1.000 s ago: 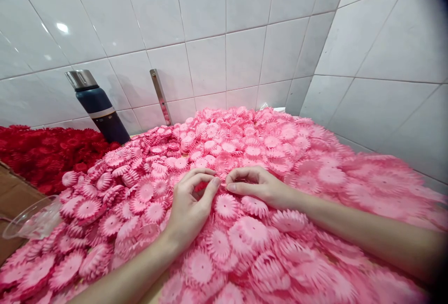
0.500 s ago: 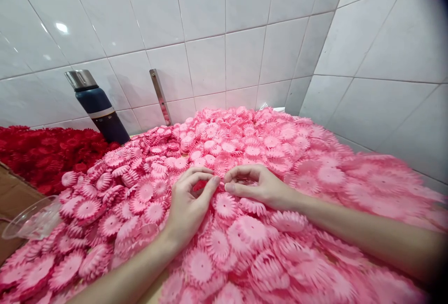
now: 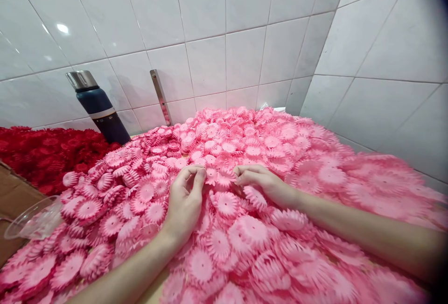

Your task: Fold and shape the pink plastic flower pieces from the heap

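Over a heap of pink fabric flower pieces (image 3: pixel 226 203), my hands face each other with a gap between them. My left hand (image 3: pixel 185 196) is closed, thumb and forefinger pinched on a small pink petal piece (image 3: pixel 211 176) that sticks out from the fingertips. Opposite it, my right hand (image 3: pixel 261 182) is also closed, its fingertips at the edge of another pink petal piece (image 3: pixel 226 178). How firmly the right fingers grip that piece is partly hidden. Round scalloped pieces with small centre holes lie below both hands.
At the left, red flower pieces (image 3: pixel 45 154) are piled beside a dark blue bottle (image 3: pixel 101 112). A clear plastic lid or dish (image 3: pixel 35 224) rests by a cardboard box (image 3: pixel 17 201). A metal strip (image 3: pixel 161 96) leans on the tiled wall (image 3: pixel 206 68).
My hands have drawn apart, the left moving slightly left and the right slightly right. Pink petal pieces now show between the fingertips.
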### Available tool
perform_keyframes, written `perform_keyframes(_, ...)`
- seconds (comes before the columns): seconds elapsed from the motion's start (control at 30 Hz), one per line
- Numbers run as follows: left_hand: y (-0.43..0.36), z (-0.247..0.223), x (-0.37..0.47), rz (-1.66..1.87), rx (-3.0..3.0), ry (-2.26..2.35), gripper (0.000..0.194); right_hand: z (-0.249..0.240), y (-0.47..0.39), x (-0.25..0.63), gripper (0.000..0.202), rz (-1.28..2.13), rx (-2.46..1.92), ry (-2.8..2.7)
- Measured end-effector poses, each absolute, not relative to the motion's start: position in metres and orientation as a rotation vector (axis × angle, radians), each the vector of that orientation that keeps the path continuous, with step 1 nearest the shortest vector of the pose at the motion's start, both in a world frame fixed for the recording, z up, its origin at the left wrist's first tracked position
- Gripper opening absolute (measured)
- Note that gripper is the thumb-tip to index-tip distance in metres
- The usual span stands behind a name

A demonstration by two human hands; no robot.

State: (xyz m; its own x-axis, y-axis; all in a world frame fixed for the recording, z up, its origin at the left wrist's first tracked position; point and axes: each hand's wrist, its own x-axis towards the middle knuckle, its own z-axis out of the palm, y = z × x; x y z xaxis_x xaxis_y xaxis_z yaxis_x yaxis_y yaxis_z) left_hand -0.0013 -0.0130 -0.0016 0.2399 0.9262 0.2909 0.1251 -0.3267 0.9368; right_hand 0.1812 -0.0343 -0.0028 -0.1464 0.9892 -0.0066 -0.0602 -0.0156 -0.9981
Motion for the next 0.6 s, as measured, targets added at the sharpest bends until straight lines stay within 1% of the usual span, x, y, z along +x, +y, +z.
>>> perform_keyframes(0.17,-0.015,-0.003,0.0,1.2,1.546,0.955,0.019,-0.006,-0.032,0.182,0.016,1.381,-1.089,-1.274)
perform_keyframes(0.33,-0.017,0.001,0.0,1.223,1.75,0.929,0.013,-0.004,-0.034,0.183,0.013,1.378,-1.061,-1.271)
perform_keyframes(0.4,-0.018,0.003,-0.001,1.257,1.821,0.909,0.011,-0.002,-0.037,0.183,0.016,1.354,-1.0,-1.334)
perform_keyframes(0.5,-0.021,0.006,-0.002,1.285,1.875,0.893,0.01,0.0,-0.039,0.183,0.027,1.31,-0.936,-1.425)
perform_keyframes(0.6,-0.024,0.007,-0.001,1.283,1.89,0.87,0.007,-0.002,-0.039,0.183,0.026,1.311,-0.965,-1.455)
